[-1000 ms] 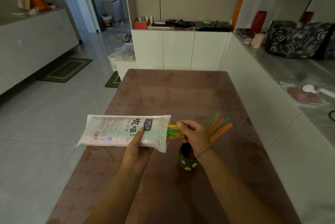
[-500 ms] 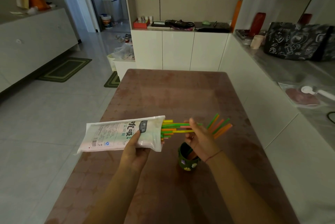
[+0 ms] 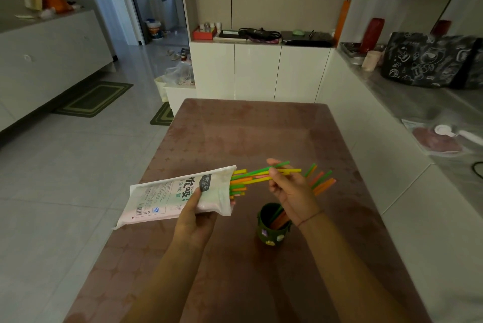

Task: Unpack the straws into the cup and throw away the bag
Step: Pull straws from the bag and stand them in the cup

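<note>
Since half a second ago the bag's mouth is tipping a little higher and a bunch of straws is sliding further out of it, drawn rightward.

Starting at the left, the bag [image 3: 180, 197] is lying almost level in the air over the near left part of the table [image 3: 261, 126], its sealed end hanging past the table's edge and its open mouth pointing right. The left hand [image 3: 194, 218] is gripping it from below near the mouth, thumb pressing on the printed front and fingers curling behind. Just right of the mouth, the bunch of straws [image 3: 251, 177] is sticking out, green, yellow and orange, with shorter ends still bunching inside the opening. The cup [image 3: 271, 234] is standing upright on the table below and slightly right of the mouth. Above it the right hand [image 3: 290, 192] is pinching the longest few straws between thumb and fingertips, the other fingers loosely curling. Furthest right, the straws in the cup [image 3: 322, 181] are leaning out past the rim, away from the person.

The step in hand looks like the unpacking itself, partway through: some straws are in the cup and many are remaining in the bag. The next move probably calls for pulling the pinched straws clear, turning them upright and lowering them into the cup without knocking it or the leaning ones.
</note>
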Demonstrator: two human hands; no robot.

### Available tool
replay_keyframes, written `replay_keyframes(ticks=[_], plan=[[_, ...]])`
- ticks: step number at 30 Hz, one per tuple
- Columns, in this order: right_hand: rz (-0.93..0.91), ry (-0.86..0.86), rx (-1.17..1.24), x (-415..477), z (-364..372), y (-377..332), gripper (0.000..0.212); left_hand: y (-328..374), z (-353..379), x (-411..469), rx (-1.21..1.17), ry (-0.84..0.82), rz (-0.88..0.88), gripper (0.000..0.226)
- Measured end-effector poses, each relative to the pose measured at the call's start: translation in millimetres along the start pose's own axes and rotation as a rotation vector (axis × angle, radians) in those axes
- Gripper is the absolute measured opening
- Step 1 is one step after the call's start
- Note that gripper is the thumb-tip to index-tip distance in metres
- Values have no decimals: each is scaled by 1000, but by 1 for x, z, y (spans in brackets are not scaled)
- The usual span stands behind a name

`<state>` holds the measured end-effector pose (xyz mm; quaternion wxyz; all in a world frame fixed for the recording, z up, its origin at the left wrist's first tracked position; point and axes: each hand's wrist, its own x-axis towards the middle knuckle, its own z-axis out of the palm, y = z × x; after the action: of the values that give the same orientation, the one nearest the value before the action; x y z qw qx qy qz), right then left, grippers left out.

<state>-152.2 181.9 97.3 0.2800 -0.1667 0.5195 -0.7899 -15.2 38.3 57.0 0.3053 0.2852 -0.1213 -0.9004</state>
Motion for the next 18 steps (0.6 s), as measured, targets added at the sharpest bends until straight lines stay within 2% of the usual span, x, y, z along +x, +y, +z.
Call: replay_keyframes(ticks=[4,8,11,18], plan=[[-2,49,-55,-1,7,11,15,-7,5,-3,-21,-28,-12,29],[-95,142,-127,4,-2,8,27,0,0,-2,-27,-37,10,29],[-153,212,-121,9,-18,-3,31,10,-7,1,-55,-3,38,37],[-98,231,-53,10,-14,-4,19,4,-3,1,-48,29,-1,37]])
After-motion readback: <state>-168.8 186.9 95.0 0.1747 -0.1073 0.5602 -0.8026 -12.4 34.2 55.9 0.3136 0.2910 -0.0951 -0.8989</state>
